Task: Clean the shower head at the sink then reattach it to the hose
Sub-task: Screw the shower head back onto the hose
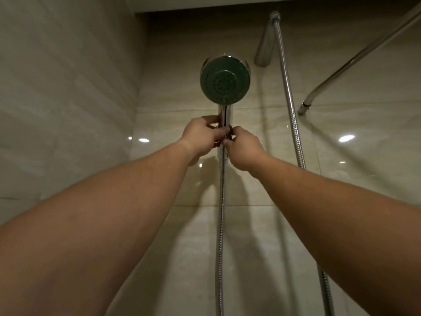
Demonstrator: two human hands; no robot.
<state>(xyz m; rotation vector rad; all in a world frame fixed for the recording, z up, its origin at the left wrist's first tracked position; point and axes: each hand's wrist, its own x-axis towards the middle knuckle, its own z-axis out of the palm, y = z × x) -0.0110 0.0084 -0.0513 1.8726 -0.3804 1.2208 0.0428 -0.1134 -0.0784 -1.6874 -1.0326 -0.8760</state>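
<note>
The shower head has a round dark green spray face and a chrome handle, and it stands upright against the tiled wall at head height. My left hand grips the chrome handle from the left. My right hand pinches the lower end of the handle from the right, just above where the metal hose joins it. The ribbed chrome hose hangs straight down from the handle to the bottom of the view. Whatever holds the handle to the wall is hidden behind my hands.
A second ribbed hose runs down the wall at the right from a chrome fitting near the ceiling. A curved chrome pipe crosses the upper right. Glossy beige tiles cover the left and back walls.
</note>
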